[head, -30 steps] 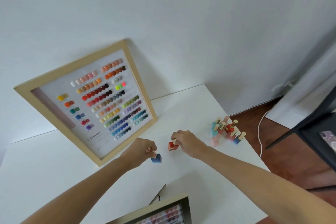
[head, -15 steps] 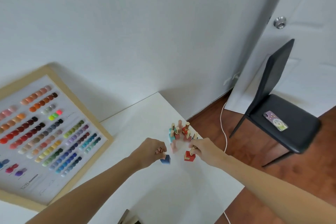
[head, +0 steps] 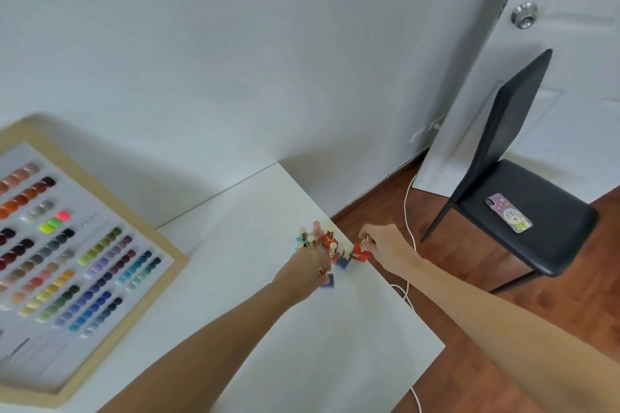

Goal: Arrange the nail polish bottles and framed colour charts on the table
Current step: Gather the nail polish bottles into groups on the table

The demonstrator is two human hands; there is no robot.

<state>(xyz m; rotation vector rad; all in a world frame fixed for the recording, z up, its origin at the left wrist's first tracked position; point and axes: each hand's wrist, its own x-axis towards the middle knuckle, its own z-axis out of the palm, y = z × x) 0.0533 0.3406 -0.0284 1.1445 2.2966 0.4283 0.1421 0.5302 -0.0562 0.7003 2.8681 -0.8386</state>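
Fingers of the right hand (head: 382,245) pinch the red bottle (head: 360,253) by its cap, upright at the table (head: 255,211) edge, cluster (head: 318,240) at 9 o'clock; left hand (head: 310,266) pinches the blue bottle (head: 327,280), cluster at 12.

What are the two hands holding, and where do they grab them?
The left hand pinches a blue nail polish bottle by its gold cap. The right hand pinches a red nail polish bottle by its gold cap.

You see a red bottle (head: 360,254), a blue bottle (head: 327,281), a rainbow-swatched chart (head: 70,265) in pale wood, and a black chair (head: 523,198).
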